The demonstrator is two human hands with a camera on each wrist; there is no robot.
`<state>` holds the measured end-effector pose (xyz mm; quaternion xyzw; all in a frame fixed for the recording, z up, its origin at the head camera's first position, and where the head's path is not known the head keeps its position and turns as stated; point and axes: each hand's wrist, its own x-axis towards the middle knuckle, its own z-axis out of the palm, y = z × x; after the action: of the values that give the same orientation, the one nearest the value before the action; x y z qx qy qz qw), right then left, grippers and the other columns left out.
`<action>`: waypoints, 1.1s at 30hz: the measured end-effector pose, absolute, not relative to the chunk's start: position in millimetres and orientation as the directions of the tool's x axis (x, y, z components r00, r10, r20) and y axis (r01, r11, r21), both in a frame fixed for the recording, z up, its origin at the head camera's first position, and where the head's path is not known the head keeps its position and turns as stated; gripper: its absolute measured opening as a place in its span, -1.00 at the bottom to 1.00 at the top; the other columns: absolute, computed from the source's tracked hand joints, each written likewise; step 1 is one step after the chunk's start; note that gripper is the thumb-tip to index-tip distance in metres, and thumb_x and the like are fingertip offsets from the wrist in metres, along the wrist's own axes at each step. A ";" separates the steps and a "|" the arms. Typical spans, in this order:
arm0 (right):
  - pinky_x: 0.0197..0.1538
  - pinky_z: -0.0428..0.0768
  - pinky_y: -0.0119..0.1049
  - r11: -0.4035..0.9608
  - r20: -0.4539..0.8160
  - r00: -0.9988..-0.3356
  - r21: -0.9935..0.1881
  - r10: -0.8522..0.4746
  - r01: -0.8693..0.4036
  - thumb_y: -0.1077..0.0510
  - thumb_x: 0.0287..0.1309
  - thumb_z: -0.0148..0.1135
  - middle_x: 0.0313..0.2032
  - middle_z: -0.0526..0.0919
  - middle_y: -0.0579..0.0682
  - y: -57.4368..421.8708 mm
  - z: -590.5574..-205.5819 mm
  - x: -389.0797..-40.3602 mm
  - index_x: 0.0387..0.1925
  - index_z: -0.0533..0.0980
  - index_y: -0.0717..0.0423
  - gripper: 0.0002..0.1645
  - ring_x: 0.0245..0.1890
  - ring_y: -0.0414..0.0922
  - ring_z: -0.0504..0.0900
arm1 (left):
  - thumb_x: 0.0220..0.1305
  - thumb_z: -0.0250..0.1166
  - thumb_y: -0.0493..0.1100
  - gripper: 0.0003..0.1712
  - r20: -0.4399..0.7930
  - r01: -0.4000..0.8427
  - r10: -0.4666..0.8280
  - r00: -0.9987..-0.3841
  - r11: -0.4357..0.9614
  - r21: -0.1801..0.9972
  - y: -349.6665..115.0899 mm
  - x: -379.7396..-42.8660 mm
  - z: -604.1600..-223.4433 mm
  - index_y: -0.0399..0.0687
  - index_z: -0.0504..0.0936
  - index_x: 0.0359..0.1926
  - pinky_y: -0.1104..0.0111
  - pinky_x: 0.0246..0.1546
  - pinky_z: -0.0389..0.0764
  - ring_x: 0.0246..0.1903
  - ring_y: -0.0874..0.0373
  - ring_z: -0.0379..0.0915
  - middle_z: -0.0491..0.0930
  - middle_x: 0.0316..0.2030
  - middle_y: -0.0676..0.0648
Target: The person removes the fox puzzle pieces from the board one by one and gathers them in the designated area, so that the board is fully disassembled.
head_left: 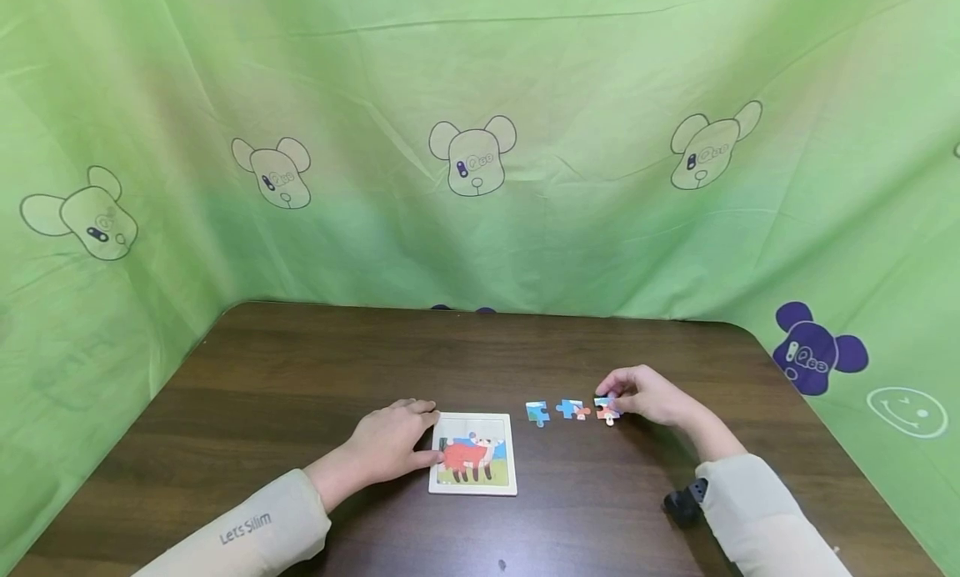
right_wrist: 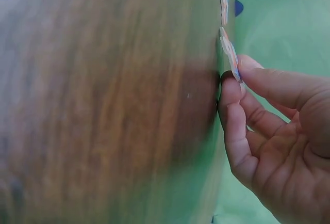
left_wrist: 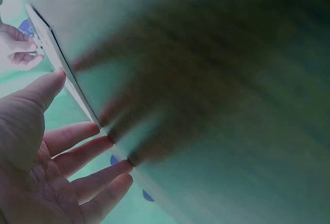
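Note:
A square white-framed puzzle tray (head_left: pixel 480 423) lies on the table, its picture of a red animal partly filled and a bare grey strip along its top. My left hand (head_left: pixel 392 442) rests at the tray's left edge, with thumb and fingertips touching the rim and fingers fairly straight, as the left wrist view (left_wrist: pixel 77 167) also shows. To the right, my right hand (head_left: pixel 651 396) pinches a puzzle piece (head_left: pixel 604 408) between thumb and fingers. In the right wrist view that puzzle piece (right_wrist: pixel 230 56) is tilted, one side raised off the table.
Two more loose puzzle pieces, one mostly blue (head_left: pixel 537 412) and one blue and orange (head_left: pixel 572 408), lie in a row between the tray and my right hand. A dark wrist device (head_left: pixel 684 504) sits at the right cuff. Green cloth (head_left: pixel 480 243) hangs behind the brown table (head_left: pixel 360 352).

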<state>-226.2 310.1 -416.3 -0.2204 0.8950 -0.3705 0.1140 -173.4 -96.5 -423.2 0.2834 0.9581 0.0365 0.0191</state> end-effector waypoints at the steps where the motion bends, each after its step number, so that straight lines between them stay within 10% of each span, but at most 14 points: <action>1: -0.33 0.50 -0.46 0.629 -0.044 -0.879 -0.715 -0.475 -0.304 0.41 0.10 0.27 -0.35 0.65 0.10 310.1 -416.6 -226.2 -0.15 0.59 0.43 -0.76 -0.40 -0.36 0.50 | 0.19 0.36 0.25 -0.30 -0.017 0.541 0.544 -0.839 0.837 0.082 -96.5 -173.0 -423.1 -0.08 0.60 0.21 0.07 0.10 0.62 0.24 -0.12 0.50 0.55 0.26 -0.11; 33: -0.48 0.53 -0.40 0.591 -0.017 -0.848 -0.725 -0.529 -0.354 0.33 0.23 0.23 -0.39 0.64 0.09 260.2 -399.3 -223.6 -0.08 0.57 0.40 -0.75 -0.51 -0.21 0.56 | 0.19 0.37 0.23 -0.32 -0.004 0.546 0.547 -0.837 0.834 0.079 -95.8 -171.7 -421.2 -0.08 0.61 0.20 0.08 0.08 0.63 0.23 -0.12 0.51 0.56 0.25 -0.11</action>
<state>-223.6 260.2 -399.3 -0.2496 0.8843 -0.3771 0.1162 -171.7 -95.8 -421.2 0.2854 0.9576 0.0372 0.0130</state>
